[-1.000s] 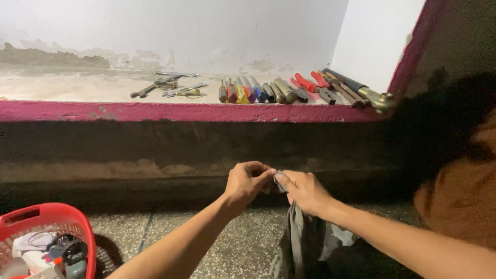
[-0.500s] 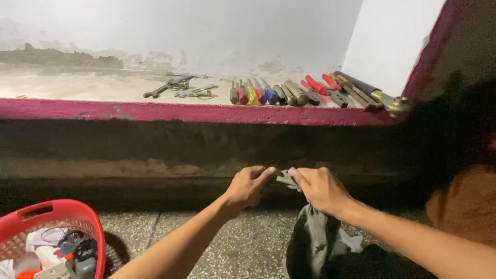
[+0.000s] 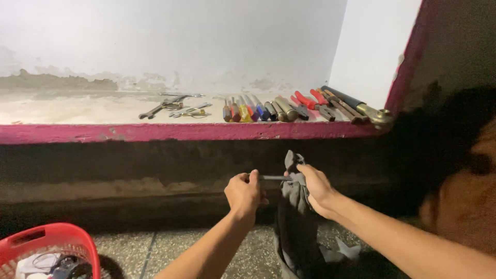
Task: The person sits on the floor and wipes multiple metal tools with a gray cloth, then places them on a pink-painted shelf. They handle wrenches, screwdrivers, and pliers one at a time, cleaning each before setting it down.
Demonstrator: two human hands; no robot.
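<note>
My left hand (image 3: 243, 194) grips one end of a thin dark metal tool (image 3: 274, 177) held level in front of me. My right hand (image 3: 313, 188) holds a grey cloth (image 3: 294, 222) wrapped round the tool's other end. The cloth hangs down from that hand toward the floor, with a tuft sticking up above my fingers. Both hands are below the pink-edged ledge (image 3: 175, 131).
On the ledge lie spanners (image 3: 165, 106), a row of screwdrivers (image 3: 248, 111), red-handled pliers (image 3: 310, 103) and a large wrench (image 3: 361, 106). A red basket (image 3: 51, 248) with odd items sits on the speckled floor at lower left. A person's dark head (image 3: 454, 170) is at the right.
My hands have moved apart, showing more of the thin tool between them. The cloth now bunches up above my right hand. The view has tilted upward.
</note>
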